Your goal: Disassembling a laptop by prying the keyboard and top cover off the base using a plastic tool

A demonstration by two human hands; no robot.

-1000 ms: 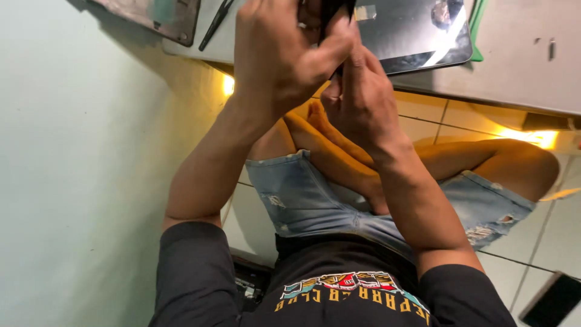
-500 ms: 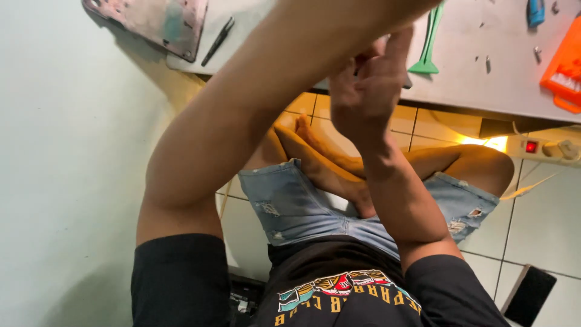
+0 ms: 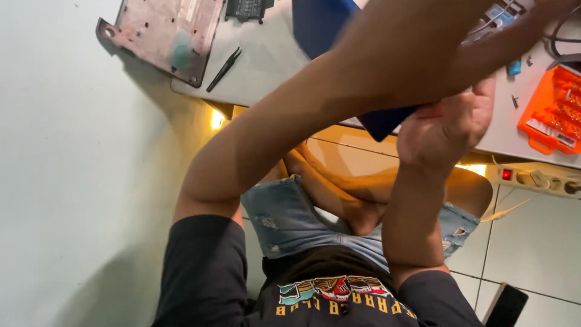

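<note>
My right hand (image 3: 448, 121) is curled into a fist at the edge of the pale grey surface (image 3: 266, 66). Its grip is closed, thumb on top, on the lower corner of the dark blue flat panel (image 3: 321, 24). The panel goes from my fist toward 11 o'clock across the surface and partly hangs over the edge. My left forearm (image 3: 363, 91) crosses above it toward 2 o'clock. The left hand itself is outside the picture, so I cannot tell if its grip is apart or together.

I see some risks here. I hold the panel only by one corner, so I think it can pivot or slip from my fingers and drop on my crossed legs or on the tiled floor. My left forearm covers much of the panel, so I cannot see well what lies under it. If this arm goes lower, it can press on the panel or push it sideways.

At 3 o'clock from my fist stands the orange plastic case of screwdriver bits (image 3: 554, 109), near the edge. A small loose screw (image 3: 514, 100) lies just beside it. A careless move of my right wrist can knock these down. Just below the edge, at 4 o'clock, lies the white power strip with a red switch (image 3: 532, 178), where a metal piece should not land.

Well apart, at 10 o'clock, the grey-pink laptop bottom cover (image 3: 163, 36) sticks out over the surface corner, and the black tweezers (image 3: 224, 68) lie beside it.
</note>
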